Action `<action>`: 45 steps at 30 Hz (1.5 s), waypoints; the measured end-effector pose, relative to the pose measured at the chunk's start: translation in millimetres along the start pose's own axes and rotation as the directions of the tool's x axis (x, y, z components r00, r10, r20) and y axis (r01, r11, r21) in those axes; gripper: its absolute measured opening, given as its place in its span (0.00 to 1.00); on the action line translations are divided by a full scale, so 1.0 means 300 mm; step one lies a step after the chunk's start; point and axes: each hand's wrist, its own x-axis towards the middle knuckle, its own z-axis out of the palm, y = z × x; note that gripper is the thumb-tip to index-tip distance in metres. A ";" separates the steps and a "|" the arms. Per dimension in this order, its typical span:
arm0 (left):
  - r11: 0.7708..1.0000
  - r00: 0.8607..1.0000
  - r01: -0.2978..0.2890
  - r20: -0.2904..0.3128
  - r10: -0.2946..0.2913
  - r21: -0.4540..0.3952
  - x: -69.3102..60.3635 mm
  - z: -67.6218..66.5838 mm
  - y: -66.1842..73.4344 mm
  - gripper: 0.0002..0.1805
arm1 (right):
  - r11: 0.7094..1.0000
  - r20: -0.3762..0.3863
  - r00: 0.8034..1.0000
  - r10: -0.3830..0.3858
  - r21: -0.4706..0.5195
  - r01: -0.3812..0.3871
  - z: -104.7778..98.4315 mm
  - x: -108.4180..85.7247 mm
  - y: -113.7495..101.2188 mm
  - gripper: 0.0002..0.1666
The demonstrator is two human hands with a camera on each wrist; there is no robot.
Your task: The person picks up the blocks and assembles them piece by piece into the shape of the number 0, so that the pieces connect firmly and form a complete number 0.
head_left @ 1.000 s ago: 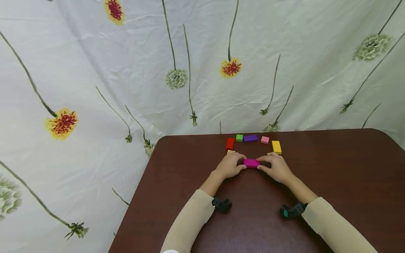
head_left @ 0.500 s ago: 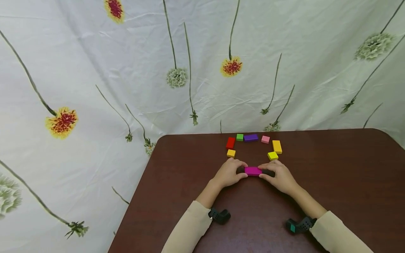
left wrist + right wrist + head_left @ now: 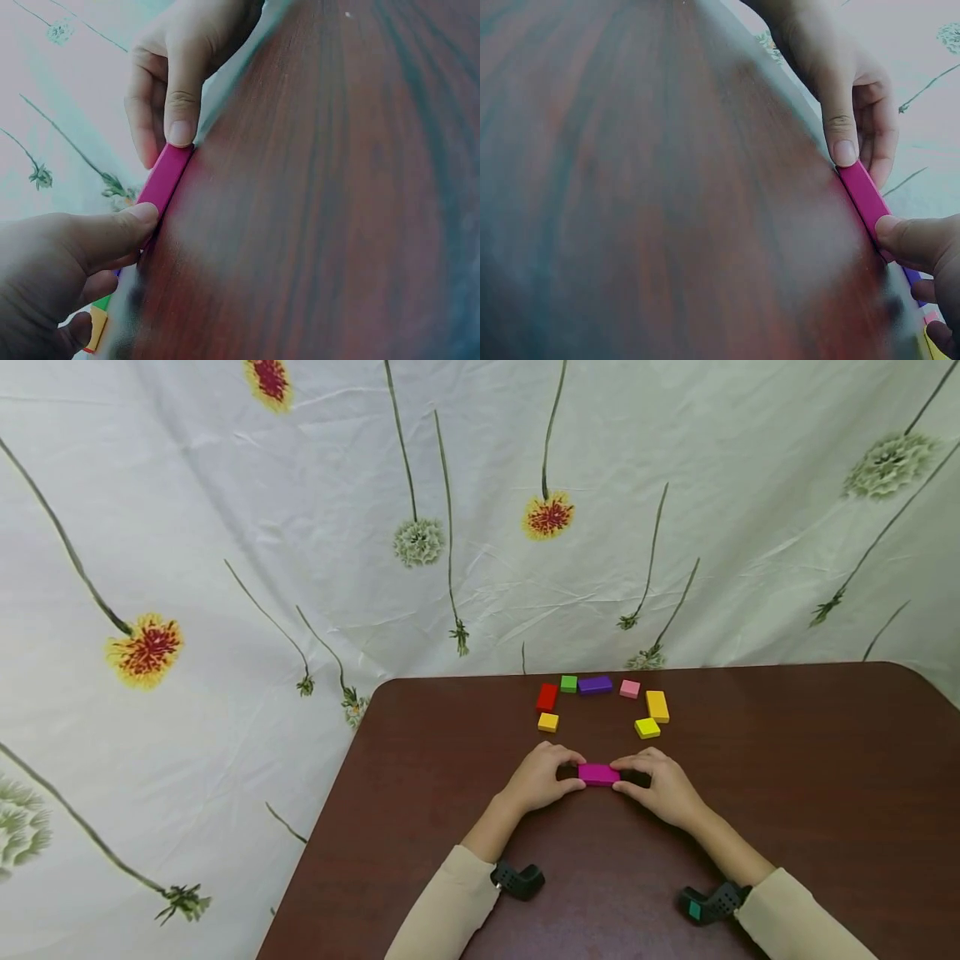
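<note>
The left hand and right hand pinched opposite ends of the magenta block between their fingers, on or just above the surface, seemingly positioning it, and the next move likely called for even pressure from both sides.

2 beige sleeves meet 2 black wrist straps, 1 bearing a teal patch.

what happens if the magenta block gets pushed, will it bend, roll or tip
The magenta block is probably stiff: its edges look straight between left hand and right hand. Its flat faces suggest it would slide over the table rather than roll. Being long and low, it seems unlikely to tip.
</note>
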 end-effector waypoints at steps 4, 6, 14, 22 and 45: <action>0.999 1.000 -0.015 -0.029 0.013 -0.048 -0.011 0.009 -0.012 0.17 | 1.000 -0.009 1.000 0.006 0.014 -0.006 0.004 -0.002 -0.001 0.16; 0.996 0.999 -0.011 -0.047 0.007 -0.088 -0.014 0.017 -0.020 0.16 | 1.000 -0.014 1.000 0.007 0.026 -0.007 0.005 -0.004 -0.001 0.16; 0.979 0.996 0.018 -0.085 -0.036 -0.201 -0.019 0.038 -0.039 0.17 | 0.998 -0.027 0.999 0.036 0.057 -0.035 0.015 -0.012 0.010 0.17; 0.976 0.994 0.023 -0.098 -0.045 -0.217 -0.018 0.043 -0.040 0.17 | 0.977 -0.026 0.992 0.120 0.179 -0.114 -0.021 -0.006 0.022 0.19; 0.975 0.994 0.023 -0.096 -0.045 -0.220 -0.018 0.041 -0.037 0.17 | 0.973 -0.022 0.973 0.229 -0.012 -0.229 -0.136 0.132 0.145 0.23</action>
